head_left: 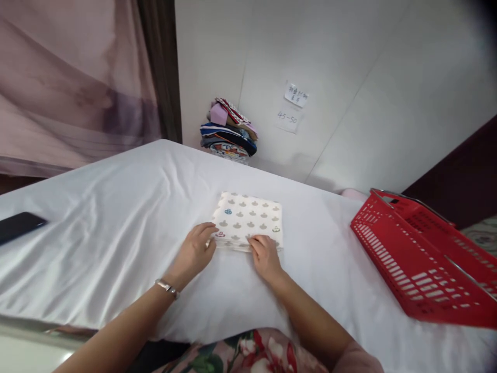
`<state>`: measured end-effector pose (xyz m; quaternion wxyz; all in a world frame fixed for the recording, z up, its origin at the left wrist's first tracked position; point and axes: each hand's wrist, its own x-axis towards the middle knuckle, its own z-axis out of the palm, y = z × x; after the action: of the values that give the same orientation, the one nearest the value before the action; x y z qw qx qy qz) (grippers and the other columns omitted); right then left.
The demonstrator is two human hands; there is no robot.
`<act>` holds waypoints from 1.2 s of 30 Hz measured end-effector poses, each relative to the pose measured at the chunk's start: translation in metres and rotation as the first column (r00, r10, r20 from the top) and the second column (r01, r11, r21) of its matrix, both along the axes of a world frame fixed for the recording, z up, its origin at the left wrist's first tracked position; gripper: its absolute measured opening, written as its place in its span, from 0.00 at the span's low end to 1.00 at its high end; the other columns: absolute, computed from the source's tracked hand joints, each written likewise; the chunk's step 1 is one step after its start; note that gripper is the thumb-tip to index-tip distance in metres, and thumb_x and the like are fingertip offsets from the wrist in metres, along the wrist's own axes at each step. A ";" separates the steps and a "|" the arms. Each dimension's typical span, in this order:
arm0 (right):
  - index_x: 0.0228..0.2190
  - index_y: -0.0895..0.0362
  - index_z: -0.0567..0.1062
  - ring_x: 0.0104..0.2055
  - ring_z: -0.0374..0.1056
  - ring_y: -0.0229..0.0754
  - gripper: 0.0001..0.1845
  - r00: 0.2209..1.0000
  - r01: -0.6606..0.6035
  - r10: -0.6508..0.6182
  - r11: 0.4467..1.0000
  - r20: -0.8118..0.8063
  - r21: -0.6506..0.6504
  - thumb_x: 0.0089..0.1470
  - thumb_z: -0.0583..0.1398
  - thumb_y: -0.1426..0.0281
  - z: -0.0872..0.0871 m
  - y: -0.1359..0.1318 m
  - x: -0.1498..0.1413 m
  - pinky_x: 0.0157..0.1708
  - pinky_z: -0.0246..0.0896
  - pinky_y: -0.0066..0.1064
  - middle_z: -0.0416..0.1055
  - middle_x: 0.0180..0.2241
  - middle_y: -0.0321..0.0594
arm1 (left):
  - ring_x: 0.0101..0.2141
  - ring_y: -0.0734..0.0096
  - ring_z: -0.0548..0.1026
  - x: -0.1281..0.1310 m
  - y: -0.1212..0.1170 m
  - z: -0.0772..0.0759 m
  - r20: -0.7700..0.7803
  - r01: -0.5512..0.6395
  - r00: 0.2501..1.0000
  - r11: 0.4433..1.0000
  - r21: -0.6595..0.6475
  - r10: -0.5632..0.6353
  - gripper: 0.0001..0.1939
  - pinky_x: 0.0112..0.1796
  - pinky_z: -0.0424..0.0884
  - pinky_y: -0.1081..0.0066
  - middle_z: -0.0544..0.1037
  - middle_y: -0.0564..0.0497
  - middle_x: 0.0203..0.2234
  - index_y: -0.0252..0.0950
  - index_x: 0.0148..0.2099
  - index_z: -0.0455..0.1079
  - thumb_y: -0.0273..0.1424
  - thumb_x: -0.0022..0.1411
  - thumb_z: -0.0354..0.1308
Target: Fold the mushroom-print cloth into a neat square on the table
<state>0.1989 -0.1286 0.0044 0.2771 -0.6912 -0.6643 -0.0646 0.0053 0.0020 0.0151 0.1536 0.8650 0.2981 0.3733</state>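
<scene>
A folded cream cloth (248, 213) printed with rows of grey shapes and a few coloured ones lies flat on the white-covered table (128, 217). Its layered edge faces me. At the near left corner, my left hand (198, 246) pinches the cloth, thumb below and fingers on top. My right hand (265, 255) grips the near edge, right of the middle, with its fingers curled over the layers. What kind of cloth item it is, I cannot tell.
To the right stands a red plastic basket (419, 264) with a metal handle. A dark phone (21, 227) rests at the far left. Beyond the table's back edge, a pile of folded fabrics (229, 129) stands against the white wall (330, 62), which carries two paper notes.
</scene>
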 end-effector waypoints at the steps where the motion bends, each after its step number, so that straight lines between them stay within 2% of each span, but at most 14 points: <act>1: 0.44 0.53 0.72 0.44 0.63 0.42 0.17 1.000 -0.020 0.020 1.000 -0.018 0.005 0.55 0.51 0.76 0.003 -0.002 0.003 0.44 0.59 0.36 0.70 0.40 0.41 | 0.46 0.61 0.69 0.003 -0.001 0.002 -0.040 0.043 0.998 0.998 0.045 -0.041 0.12 0.44 0.66 0.62 0.72 0.45 0.44 0.38 0.42 0.68 0.28 0.59 0.46; 4: 0.44 0.53 0.72 0.48 0.62 0.42 0.17 0.992 0.010 0.005 0.993 -0.127 0.120 0.56 0.50 0.74 0.012 -0.012 0.024 0.49 0.57 0.37 0.69 0.45 0.41 | 0.42 0.61 0.71 0.010 0.000 0.002 -0.160 0.115 0.982 0.990 0.076 -0.102 0.11 0.42 0.65 0.60 0.75 0.47 0.39 0.38 0.38 0.70 0.31 0.61 0.46; 7: 0.39 0.55 0.74 0.48 0.64 0.44 0.14 0.915 0.254 -0.164 0.944 -0.368 0.209 0.55 0.51 0.69 0.019 -0.028 0.057 0.49 0.58 0.39 0.71 0.44 0.43 | 0.40 0.63 0.71 0.012 0.004 -0.004 -0.192 0.113 0.976 0.992 0.050 -0.101 0.11 0.41 0.65 0.61 0.75 0.49 0.37 0.39 0.37 0.70 0.32 0.62 0.46; 10: 0.35 0.57 0.74 0.39 0.69 0.44 0.15 0.663 0.445 -0.328 0.896 -0.674 0.002 0.51 0.55 0.63 0.018 -0.044 0.079 0.36 0.65 0.35 0.73 0.37 0.44 | 0.41 0.63 0.71 0.011 0.007 -0.011 -0.183 0.103 0.979 0.993 0.049 -0.092 0.11 0.42 0.64 0.61 0.75 0.49 0.38 0.39 0.38 0.69 0.32 0.62 0.46; 13: 0.31 0.58 0.73 0.27 0.67 0.39 0.18 0.403 0.421 -0.416 0.875 -0.815 -0.239 0.48 0.56 0.56 0.015 -0.052 0.080 0.22 0.59 0.27 0.73 0.30 0.41 | 0.42 0.63 0.70 0.011 0.008 -0.014 -0.189 0.100 0.978 0.993 0.060 -0.087 0.12 0.43 0.63 0.61 0.75 0.49 0.39 0.39 0.39 0.69 0.33 0.63 0.45; 15: 0.27 0.58 0.71 0.21 0.63 0.34 0.21 0.317 0.369 -0.431 0.877 -0.845 -0.309 0.47 0.56 0.52 0.013 -0.052 0.075 0.17 0.53 0.24 0.70 0.25 0.38 | 0.42 0.64 0.70 0.010 0.007 -0.014 -0.201 0.102 0.976 0.993 0.063 -0.087 0.12 0.44 0.63 0.62 0.75 0.48 0.39 0.38 0.39 0.69 0.33 0.63 0.45; 17: 0.23 0.58 0.69 0.18 0.59 0.32 0.23 0.289 0.332 -0.445 0.877 -0.848 -0.347 0.46 0.56 0.49 0.011 -0.049 0.070 0.16 0.49 0.24 0.67 0.21 0.35 | 0.43 0.64 0.70 0.010 0.006 -0.013 -0.210 0.105 0.974 0.992 0.066 -0.089 0.12 0.44 0.63 0.62 0.74 0.48 0.39 0.38 0.40 0.69 0.33 0.63 0.44; 22: 0.20 0.58 0.66 0.17 0.56 0.30 0.24 0.338 0.292 -0.483 0.870 -0.808 -0.398 0.45 0.57 0.48 0.007 -0.036 0.068 0.15 0.46 0.23 0.64 0.18 0.33 | 0.43 0.64 0.70 0.010 0.006 -0.013 -0.214 0.107 0.973 0.992 0.069 -0.090 0.12 0.44 0.63 0.62 0.74 0.48 0.40 0.38 0.40 0.69 0.32 0.63 0.44; 26: 0.19 0.57 0.64 0.16 0.55 0.30 0.20 0.279 0.242 -0.492 0.867 -0.825 -0.436 0.43 0.60 0.53 0.003 -0.034 0.069 0.14 0.42 0.23 0.63 0.17 0.31 | 0.42 0.64 0.70 0.009 0.005 -0.012 -0.198 0.105 0.976 0.992 0.067 -0.090 0.12 0.43 0.63 0.62 0.74 0.48 0.39 0.38 0.39 0.69 0.32 0.63 0.44; 28: 0.18 0.56 0.62 0.16 0.54 0.30 0.19 0.282 0.232 -0.491 0.869 -0.825 -0.438 0.43 0.59 0.55 0.001 -0.036 0.069 0.14 0.42 0.23 0.60 0.15 0.30 | 0.42 0.64 0.70 0.009 0.003 -0.010 -0.195 0.105 0.977 0.993 0.060 -0.091 0.11 0.43 0.63 0.62 0.74 0.48 0.38 0.37 0.38 0.68 0.31 0.62 0.44; 30: 0.17 0.56 0.61 0.16 0.55 0.32 0.19 0.390 0.244 -0.504 0.864 -0.771 -0.441 0.46 0.57 0.55 0.001 -0.039 0.070 0.16 0.45 0.24 0.60 0.14 0.30 | 0.41 0.64 0.70 0.009 0.003 -0.006 -0.200 0.109 0.975 0.993 0.044 -0.099 0.10 0.43 0.63 0.63 0.74 0.48 0.37 0.37 0.38 0.68 0.31 0.62 0.45; 32: 0.19 0.56 0.64 0.20 0.60 0.35 0.17 0.569 0.313 -0.526 0.849 -0.632 -0.426 0.48 0.55 0.56 0.004 -0.040 0.070 0.21 0.53 0.27 0.64 0.17 0.34 | 0.39 0.66 0.70 0.010 0.003 0.001 -0.211 0.104 0.972 0.995 0.009 -0.099 0.10 0.42 0.63 0.64 0.74 0.49 0.35 0.37 0.35 0.68 0.32 0.62 0.46; 34: 0.25 0.56 0.69 0.30 0.66 0.41 0.14 0.736 0.397 -0.508 0.859 -0.448 -0.323 0.49 0.54 0.58 0.009 -0.038 0.069 0.30 0.60 0.31 0.71 0.26 0.39 | 0.36 0.67 0.70 0.012 0.004 0.008 -0.229 0.088 0.969 0.996 -0.033 -0.093 0.12 0.39 0.64 0.65 0.73 0.50 0.31 0.37 0.31 0.67 0.34 0.63 0.46; 36: 0.36 0.56 0.71 0.45 0.65 0.45 0.15 0.855 0.401 -0.429 0.903 -0.290 -0.155 0.51 0.53 0.61 0.015 -0.034 0.063 0.42 0.61 0.36 0.71 0.41 0.44 | 0.34 0.68 0.69 0.015 0.006 0.012 -0.245 0.065 0.967 0.997 -0.053 -0.076 0.15 0.38 0.64 0.66 0.72 0.51 0.28 0.37 0.28 0.66 0.35 0.64 0.45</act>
<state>0.2622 -0.1626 0.0192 0.3286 -0.8310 -0.4485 0.0186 0.0199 0.0077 0.0275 0.1475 0.9111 0.2922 0.2506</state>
